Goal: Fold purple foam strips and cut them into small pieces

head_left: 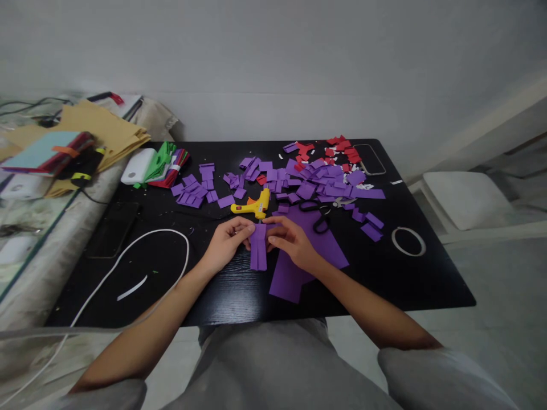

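Over the counter [231, 304], the left hand [222, 245] pinches the folded purple paper [258, 253] by its upper left edge; the right hand's [294, 242] fingers curl beside its upper right, grip unclear.

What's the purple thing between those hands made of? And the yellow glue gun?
The purple piece looks like matte paper or thin card: it has straight edges and crisp folds. The yellow glue gun is likely smooth plastic, judging by its evenly coloured, rounded body.

dark phone [111, 230] | looped white cable [164, 230] | tan paper [100, 126] | pale seat [465, 199]
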Demonstrator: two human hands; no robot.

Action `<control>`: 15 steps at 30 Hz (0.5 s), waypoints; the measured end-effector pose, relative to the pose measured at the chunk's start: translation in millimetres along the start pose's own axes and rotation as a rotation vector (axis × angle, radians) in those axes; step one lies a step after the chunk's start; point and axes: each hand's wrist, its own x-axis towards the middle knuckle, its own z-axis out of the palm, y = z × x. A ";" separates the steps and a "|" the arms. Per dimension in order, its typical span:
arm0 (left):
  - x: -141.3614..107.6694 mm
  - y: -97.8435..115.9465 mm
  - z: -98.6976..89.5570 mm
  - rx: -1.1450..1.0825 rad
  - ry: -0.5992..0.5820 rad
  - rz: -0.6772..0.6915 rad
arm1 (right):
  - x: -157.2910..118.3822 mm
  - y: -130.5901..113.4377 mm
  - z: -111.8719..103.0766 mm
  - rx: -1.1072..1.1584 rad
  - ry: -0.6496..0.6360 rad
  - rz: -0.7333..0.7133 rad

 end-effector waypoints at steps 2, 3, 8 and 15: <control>1.3 -1.5 0.4 -0.076 0.003 -0.040 | -1.4 -0.1 0.5 -0.046 -0.001 -0.061; 1.6 -1.8 1.0 -0.111 0.006 -0.058 | -2.0 0.2 0.7 -0.098 0.007 -0.101; -0.1 -0.3 4.8 -0.193 -0.015 -0.152 | -3.2 -0.3 0.3 -0.468 0.100 -0.348; -0.7 -0.9 3.8 -0.098 -0.092 -0.143 | -2.3 0.1 1.7 -0.460 0.199 -0.321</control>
